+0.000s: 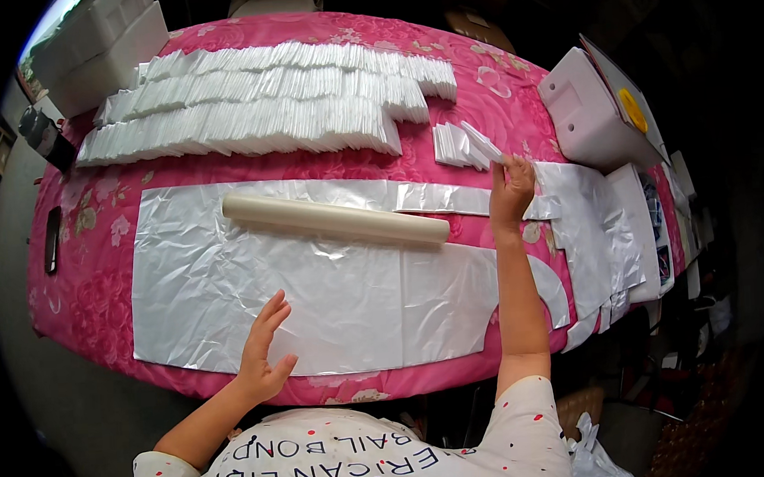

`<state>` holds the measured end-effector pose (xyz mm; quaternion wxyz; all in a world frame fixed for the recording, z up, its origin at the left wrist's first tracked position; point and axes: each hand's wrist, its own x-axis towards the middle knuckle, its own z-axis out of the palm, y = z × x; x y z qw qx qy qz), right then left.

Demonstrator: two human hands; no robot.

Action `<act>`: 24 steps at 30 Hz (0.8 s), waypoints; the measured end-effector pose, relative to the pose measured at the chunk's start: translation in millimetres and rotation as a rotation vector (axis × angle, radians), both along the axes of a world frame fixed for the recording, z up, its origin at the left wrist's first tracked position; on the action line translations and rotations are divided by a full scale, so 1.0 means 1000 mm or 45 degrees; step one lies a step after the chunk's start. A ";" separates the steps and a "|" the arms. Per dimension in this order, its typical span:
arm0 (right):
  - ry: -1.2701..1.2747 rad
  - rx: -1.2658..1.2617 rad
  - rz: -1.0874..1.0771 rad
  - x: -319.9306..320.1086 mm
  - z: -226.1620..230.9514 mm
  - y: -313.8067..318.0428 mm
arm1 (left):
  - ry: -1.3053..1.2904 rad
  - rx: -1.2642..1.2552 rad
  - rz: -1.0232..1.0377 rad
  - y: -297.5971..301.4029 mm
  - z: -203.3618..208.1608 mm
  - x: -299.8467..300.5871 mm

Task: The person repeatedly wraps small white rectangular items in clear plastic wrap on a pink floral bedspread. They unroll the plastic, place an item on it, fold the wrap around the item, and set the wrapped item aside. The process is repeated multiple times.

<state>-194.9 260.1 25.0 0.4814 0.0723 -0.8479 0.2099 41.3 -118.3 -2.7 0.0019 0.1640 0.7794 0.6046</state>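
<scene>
My right hand (515,184) reaches to the far right, its fingers pinched on the end of a folded white plastic packet (480,140). Beside that packet leans a small group of similar folded packets (453,146). Over the near edge of a large flat white plastic bag (316,302) hovers my left hand (267,352), fingers apart, holding nothing. A long off-white tube (333,218) lies slantwise across the bag's upper part. The bag tapers at its right end into two straps, and my right forearm crosses over them.
Long rows of folded white packets (245,107) stand at the back on a pink floral tablecloth (91,288). Foam boxes are at back left (113,54) and right (587,111). More white bags (584,228) hang over the right edge. A dark bottle (46,138) and phone (53,240) are left.
</scene>
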 end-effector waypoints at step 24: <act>-0.873 0.447 0.696 0.110 -0.011 -0.090 | 0.195 -0.587 -0.192 0.025 -0.012 -0.017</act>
